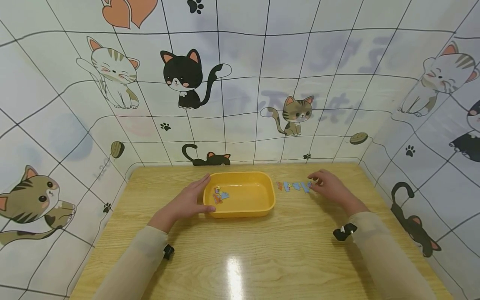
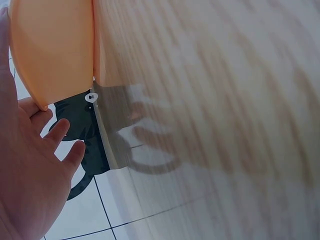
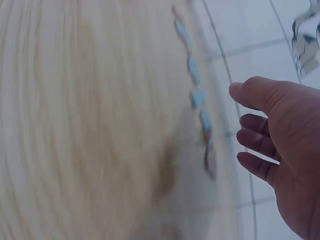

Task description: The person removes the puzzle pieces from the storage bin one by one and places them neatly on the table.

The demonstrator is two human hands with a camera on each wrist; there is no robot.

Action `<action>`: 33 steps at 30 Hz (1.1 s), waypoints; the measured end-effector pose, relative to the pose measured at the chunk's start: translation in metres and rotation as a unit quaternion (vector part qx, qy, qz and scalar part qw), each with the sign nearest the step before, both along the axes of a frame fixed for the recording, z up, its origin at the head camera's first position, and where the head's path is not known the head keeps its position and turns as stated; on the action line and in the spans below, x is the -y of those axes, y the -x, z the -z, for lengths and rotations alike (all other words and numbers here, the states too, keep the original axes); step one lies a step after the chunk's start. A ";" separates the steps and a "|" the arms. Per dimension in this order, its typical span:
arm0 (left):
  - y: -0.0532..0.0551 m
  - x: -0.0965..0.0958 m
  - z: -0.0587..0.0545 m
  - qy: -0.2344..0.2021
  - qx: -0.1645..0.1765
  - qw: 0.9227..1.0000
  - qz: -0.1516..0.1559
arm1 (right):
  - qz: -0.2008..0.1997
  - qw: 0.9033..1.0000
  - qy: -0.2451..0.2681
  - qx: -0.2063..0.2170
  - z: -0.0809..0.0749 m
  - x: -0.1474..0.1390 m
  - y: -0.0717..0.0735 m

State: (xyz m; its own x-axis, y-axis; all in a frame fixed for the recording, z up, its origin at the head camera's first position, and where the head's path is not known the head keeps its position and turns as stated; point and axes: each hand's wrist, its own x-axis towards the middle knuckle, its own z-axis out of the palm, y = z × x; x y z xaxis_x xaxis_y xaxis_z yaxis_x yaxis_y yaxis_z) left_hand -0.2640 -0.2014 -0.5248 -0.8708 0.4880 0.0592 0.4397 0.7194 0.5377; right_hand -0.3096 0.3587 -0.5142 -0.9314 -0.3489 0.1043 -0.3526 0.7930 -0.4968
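**Yellow tray under one hand, row of little puzzle pieces under the other**

So the left hand (image 1: 189,200) is up against the left end of the yellow tray (image 1: 249,198), thumb by the near corner, fingers toward the far one. It's resting there rather than clenched; the left wrist view shows some fingers loose and clear of the tray.

The right hand (image 1: 330,187) is at the right end of a row of small jigsaw-like pieces (image 1: 296,186). Its fingers are loosely bent and I can't spot anything in them. The head view puts the fingertips right by the last piece, but I can't tell whether they touch.

The row sits just right of the tray, orange at the left end, mostly blue after that. A small bunch of loose pieces (image 1: 218,200) lies inside the tray toward its left, with orange, blue and a bit of yellow.

All this is on the far part of a light wooden table (image 1: 300,258), with a bright glare patch (image 1: 234,277) on the near side. Both arms have beige sleeves (image 1: 131,262). Beyond the table there's a white gridded backdrop (image 1: 243,121) with cartoon cats (image 1: 183,73), paw prints (image 1: 165,126) and orange hearts (image 1: 123,12) up at far left.
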 end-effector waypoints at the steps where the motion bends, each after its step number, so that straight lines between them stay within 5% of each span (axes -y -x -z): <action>1: 0.000 0.000 0.000 0.000 -0.001 1.000 -0.001 | -0.007 1.000 0.004 -0.003 -0.003 0.006 0.000; 22: 0.000 -0.001 0.000 -0.004 -0.005 1.000 0.002 | -0.164 0.986 -0.014 -0.038 -0.046 0.139 0.006; 33: 0.001 0.000 0.001 -0.005 -0.005 1.000 0.006 | -0.226 0.970 -0.080 0.031 -0.044 0.210 0.012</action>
